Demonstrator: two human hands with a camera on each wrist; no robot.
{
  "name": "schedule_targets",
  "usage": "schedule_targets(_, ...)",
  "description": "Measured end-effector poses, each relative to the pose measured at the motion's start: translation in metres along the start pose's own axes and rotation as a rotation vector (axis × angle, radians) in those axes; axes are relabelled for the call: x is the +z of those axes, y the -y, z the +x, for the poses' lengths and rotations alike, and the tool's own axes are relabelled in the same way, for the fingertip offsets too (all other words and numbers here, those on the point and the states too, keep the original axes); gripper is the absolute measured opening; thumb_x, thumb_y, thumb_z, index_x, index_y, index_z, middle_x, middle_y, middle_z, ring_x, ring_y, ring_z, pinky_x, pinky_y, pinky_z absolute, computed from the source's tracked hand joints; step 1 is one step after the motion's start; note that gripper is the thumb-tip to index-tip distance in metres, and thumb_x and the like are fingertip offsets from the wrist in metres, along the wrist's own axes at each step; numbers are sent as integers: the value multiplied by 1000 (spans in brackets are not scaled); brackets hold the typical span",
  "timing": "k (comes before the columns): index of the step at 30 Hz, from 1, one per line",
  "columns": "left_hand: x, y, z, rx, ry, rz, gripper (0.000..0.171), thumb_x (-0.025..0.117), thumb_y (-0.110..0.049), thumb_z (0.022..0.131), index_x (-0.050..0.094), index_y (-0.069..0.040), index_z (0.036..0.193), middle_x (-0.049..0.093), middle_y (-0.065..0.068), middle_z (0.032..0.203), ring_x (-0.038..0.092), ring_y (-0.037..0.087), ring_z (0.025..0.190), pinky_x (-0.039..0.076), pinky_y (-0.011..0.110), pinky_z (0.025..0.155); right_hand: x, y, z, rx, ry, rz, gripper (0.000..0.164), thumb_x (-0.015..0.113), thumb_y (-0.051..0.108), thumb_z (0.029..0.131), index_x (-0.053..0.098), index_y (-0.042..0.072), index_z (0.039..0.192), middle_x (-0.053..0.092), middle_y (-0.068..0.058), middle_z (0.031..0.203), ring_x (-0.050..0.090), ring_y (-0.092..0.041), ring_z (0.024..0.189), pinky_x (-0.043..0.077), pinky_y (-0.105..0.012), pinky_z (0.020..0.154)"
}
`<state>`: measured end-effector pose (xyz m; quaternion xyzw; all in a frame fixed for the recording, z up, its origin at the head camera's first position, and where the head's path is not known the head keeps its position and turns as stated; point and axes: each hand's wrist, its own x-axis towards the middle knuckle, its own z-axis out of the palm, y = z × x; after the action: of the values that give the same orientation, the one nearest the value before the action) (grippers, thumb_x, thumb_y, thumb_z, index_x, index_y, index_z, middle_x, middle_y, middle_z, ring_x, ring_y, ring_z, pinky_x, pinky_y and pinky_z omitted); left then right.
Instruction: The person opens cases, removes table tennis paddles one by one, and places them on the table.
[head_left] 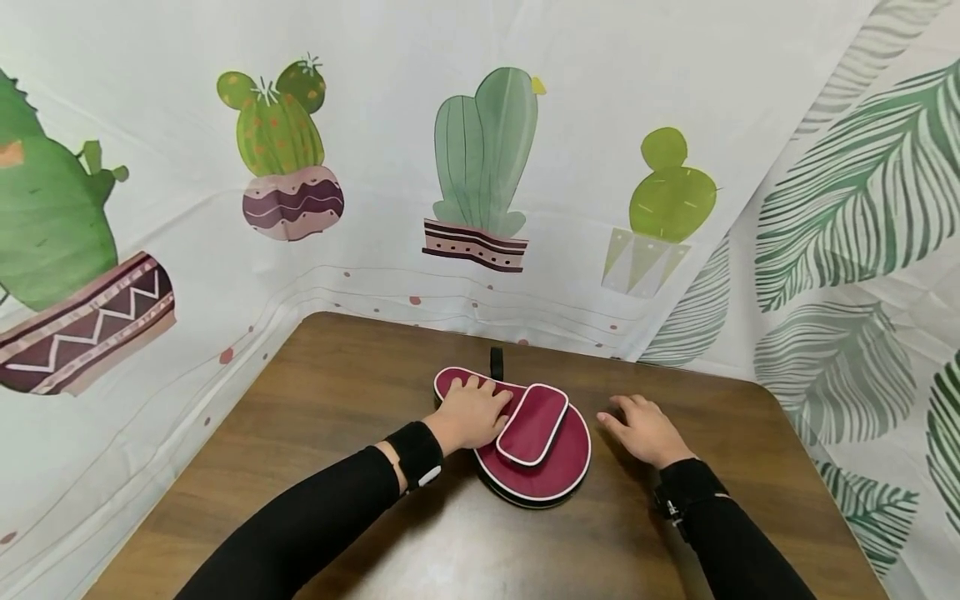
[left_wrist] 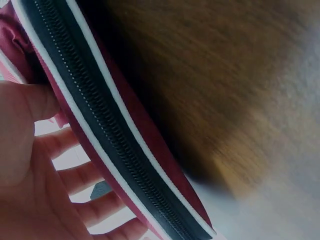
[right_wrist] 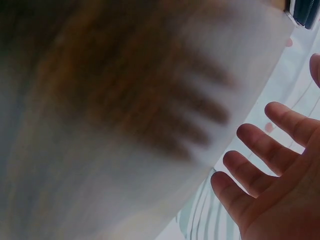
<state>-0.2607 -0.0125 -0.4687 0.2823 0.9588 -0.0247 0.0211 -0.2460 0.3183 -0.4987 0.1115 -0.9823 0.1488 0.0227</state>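
Observation:
A dark red table tennis paddle case [head_left: 568,467] with white piping lies flat on the table, its narrow end toward the upper left. A small rounded pouch [head_left: 534,423] in the same red sits on top of its wide part. My left hand [head_left: 468,414] rests on the narrow part with fingers spread and straight, thumb beside the pouch. The left wrist view shows the black zipper [left_wrist: 100,115] along the case's side, with the palm and fingers above it. To the right of the case, my right hand [head_left: 647,432] hovers palm down over the table, fingers loosely extended, holding nothing.
The brown wooden table [head_left: 352,383] has rounded far corners. A black strap loop [head_left: 497,363] sticks out at the case's far side. Behind the table hangs a white cloth [head_left: 382,150] printed with cacti and leaves.

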Motion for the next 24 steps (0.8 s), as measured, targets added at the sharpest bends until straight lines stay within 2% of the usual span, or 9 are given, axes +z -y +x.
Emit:
schedule_targets(2, -2, 0, 0, 8, 16, -1, 50, 42, -47, 103, 49, -27, 148, 51, 8, 147, 45, 35, 135, 38, 55, 106, 0, 0, 0, -2, -6, 5, 68, 49, 54, 101, 56, -4, 136, 57, -27, 134, 49, -50, 127, 38, -61, 106)
schedule_targets(4, -6, 3, -1, 20, 64, -12, 53, 45, -50, 102, 46, -28, 151, 49, 8, 150, 43, 35, 138, 37, 54, 108, 0, 0, -1, -4, -12, 12, 68, 49, 53, 101, 53, -4, 138, 56, -28, 135, 49, -50, 127, 38, -61, 106)
schedule_targets(9, -12, 19, 1, 74, 169, -54, 67, 52, -58, 97, 34, -33, 157, 39, 9, 158, 33, 33, 147, 30, 52, 117, 2, 1, -2, -2, -20, 32, 67, 50, 50, 102, 49, -4, 142, 53, -29, 138, 47, -50, 130, 36, -61, 108)
schedule_targets(12, -7, 29, 3, 125, 167, -111, 70, 54, -59, 95, 34, -33, 157, 36, 7, 160, 29, 29, 150, 25, 52, 119, 3, 2, -3, -4, -15, 35, 66, 50, 49, 102, 48, -3, 143, 53, -29, 138, 47, -50, 130, 36, -60, 108)
schedule_targets(15, 2, 35, 5, 166, 145, -163, 71, 53, -59, 93, 37, -32, 156, 38, 5, 160, 32, 24, 149, 25, 51, 119, 3, 4, -4, -27, -21, 55, 61, 53, 45, 102, 52, -3, 139, 56, -27, 134, 49, -48, 128, 38, -59, 107)
schedule_targets(20, 7, 37, 7, 187, 102, -180, 71, 53, -59, 92, 38, -32, 155, 41, 3, 158, 39, 23, 145, 27, 51, 118, 3, 6, -1, -73, -49, 76, 45, 58, 37, 101, 59, 1, 128, 59, -23, 127, 52, -43, 124, 40, -57, 105)
schedule_targets(24, 4, 34, 8, 184, 89, -175, 71, 55, -59, 92, 39, -31, 155, 43, 4, 157, 40, 23, 144, 29, 52, 116, 3, 12, 2, -117, -57, 69, 38, 59, 29, 101, 61, 4, 129, 59, -22, 129, 52, -43, 125, 40, -57, 105)
